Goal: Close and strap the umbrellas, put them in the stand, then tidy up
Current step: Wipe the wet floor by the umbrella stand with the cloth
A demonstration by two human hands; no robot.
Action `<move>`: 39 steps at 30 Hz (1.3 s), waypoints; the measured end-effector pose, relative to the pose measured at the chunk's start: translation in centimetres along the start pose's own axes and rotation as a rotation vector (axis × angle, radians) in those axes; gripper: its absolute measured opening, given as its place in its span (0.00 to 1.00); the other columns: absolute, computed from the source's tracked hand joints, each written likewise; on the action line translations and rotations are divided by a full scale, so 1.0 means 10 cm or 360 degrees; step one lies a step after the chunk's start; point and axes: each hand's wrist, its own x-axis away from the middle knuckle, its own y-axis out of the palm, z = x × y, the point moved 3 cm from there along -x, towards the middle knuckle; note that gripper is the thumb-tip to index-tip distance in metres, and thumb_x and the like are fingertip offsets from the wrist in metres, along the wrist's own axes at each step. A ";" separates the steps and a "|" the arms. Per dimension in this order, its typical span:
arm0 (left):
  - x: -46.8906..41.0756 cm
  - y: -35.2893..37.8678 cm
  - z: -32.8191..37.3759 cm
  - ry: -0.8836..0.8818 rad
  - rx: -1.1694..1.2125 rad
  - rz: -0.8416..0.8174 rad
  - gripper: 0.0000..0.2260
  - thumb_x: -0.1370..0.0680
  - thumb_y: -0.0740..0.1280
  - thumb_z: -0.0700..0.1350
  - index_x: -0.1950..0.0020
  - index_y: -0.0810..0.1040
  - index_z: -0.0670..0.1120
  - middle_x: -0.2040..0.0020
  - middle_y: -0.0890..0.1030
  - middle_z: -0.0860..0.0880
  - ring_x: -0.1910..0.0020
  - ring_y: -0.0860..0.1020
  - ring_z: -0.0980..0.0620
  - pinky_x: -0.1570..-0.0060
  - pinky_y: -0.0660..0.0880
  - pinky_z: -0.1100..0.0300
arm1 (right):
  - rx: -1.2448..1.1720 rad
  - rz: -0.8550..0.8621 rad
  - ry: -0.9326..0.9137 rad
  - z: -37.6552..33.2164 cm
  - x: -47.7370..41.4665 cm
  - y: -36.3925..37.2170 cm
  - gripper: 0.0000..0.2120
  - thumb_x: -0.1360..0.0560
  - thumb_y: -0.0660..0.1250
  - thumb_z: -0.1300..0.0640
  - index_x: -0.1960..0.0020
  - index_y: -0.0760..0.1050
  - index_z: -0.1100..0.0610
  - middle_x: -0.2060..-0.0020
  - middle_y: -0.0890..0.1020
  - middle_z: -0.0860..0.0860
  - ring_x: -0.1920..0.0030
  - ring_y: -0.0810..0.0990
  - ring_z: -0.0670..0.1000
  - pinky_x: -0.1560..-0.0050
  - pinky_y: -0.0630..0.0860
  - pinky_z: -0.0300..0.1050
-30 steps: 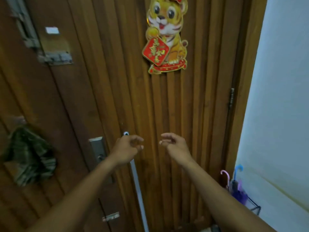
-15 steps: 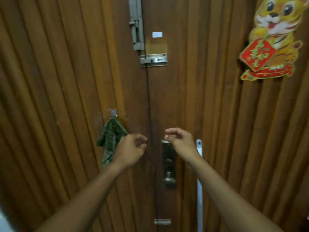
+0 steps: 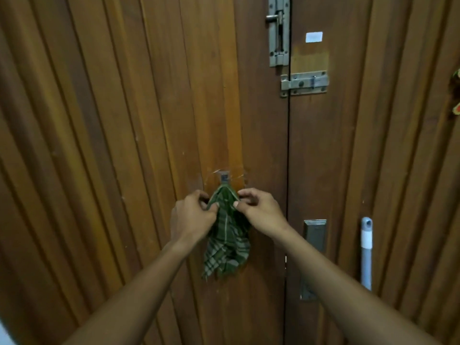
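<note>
A green checked cloth (image 3: 227, 247) hangs from a small metal hook (image 3: 224, 176) on the left leaf of a wooden double door (image 3: 124, 145). My left hand (image 3: 191, 216) pinches the cloth's upper left edge just below the hook. My right hand (image 3: 258, 212) pinches its upper right edge. Both hands touch the cloth near its top, and the lower part hangs free. No umbrella or stand is in view.
Two metal slide bolts (image 3: 278, 33) (image 3: 304, 82) sit high at the seam between the door leaves. A lock plate (image 3: 315, 234) is on the right leaf. A white and grey pole (image 3: 366, 252) leans against the door at the right.
The view has swung left, away from the tiger decoration and the umbrellas in the corner. Both hands, empty before, have reached the hanging cloth and closed on its top.
</note>
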 end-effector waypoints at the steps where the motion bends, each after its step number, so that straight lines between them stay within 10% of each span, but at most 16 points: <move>1: -0.05 0.02 -0.06 0.0056 0.0000 -0.0043 0.08 0.25 0.70 0.57 0.56 0.80 0.53 0.65 0.81 0.58 0.64 0.80 0.55 0.65 0.78 0.59 | 0.0085 0.0001 0.0020 -0.01 -0.01 0.09 0.17 0.24 0.71 0.46 0.37 0.79 0.48 0.44 0.84 0.44 0.43 0.82 0.47 0.41 0.80 0.48; 8: -0.29 -0.05 -0.07 0.0529 0.0339 0.0157 0.05 0.17 0.59 0.49 0.52 0.70 0.52 0.61 0.79 0.52 0.63 0.77 0.50 0.63 0.74 0.52 | 0.0257 0.0435 0.0057 -0.09 -0.04 0.15 0.09 0.23 0.69 0.49 0.60 0.78 0.51 0.62 0.85 0.49 0.58 0.84 0.53 0.54 0.81 0.52; 13: -0.35 0.03 0.21 0.0741 0.0684 0.0069 0.03 0.16 0.56 0.47 0.49 0.67 0.50 0.63 0.76 0.52 0.65 0.76 0.49 0.67 0.70 0.52 | 0.0018 0.0526 -0.0047 -0.14 0.07 -0.13 0.11 0.19 0.62 0.51 0.60 0.71 0.48 0.62 0.78 0.50 0.60 0.77 0.52 0.55 0.74 0.52; 26: 0.62 0.62 1.66 0.1695 0.0656 -0.0868 0.23 0.30 0.66 0.71 0.41 0.74 0.60 0.51 0.84 0.58 0.53 0.81 0.58 0.58 0.79 0.55 | -0.0025 0.1070 0.0287 0.18 1.41 -1.61 0.10 0.16 0.58 0.56 0.54 0.74 0.53 0.60 0.80 0.54 0.58 0.79 0.53 0.54 0.76 0.51; 33: 1.54 1.27 2.73 0.1941 0.0480 -0.1548 0.09 0.23 0.66 0.51 0.62 0.75 0.51 0.61 0.80 0.48 0.60 0.80 0.47 0.59 0.78 0.46 | 0.0761 0.1261 0.0309 0.44 2.49 -2.55 0.05 0.19 0.60 0.58 0.53 0.73 0.52 0.59 0.81 0.47 0.56 0.80 0.49 0.53 0.74 0.44; 39: 2.51 1.58 3.71 0.2205 0.0507 -0.1673 0.05 0.23 0.62 0.50 0.54 0.77 0.53 0.55 0.83 0.51 0.54 0.81 0.52 0.55 0.79 0.48 | 0.0633 0.1108 0.0628 0.70 3.48 -3.43 0.09 0.20 0.59 0.55 0.55 0.76 0.55 0.59 0.81 0.48 0.56 0.77 0.49 0.50 0.72 0.48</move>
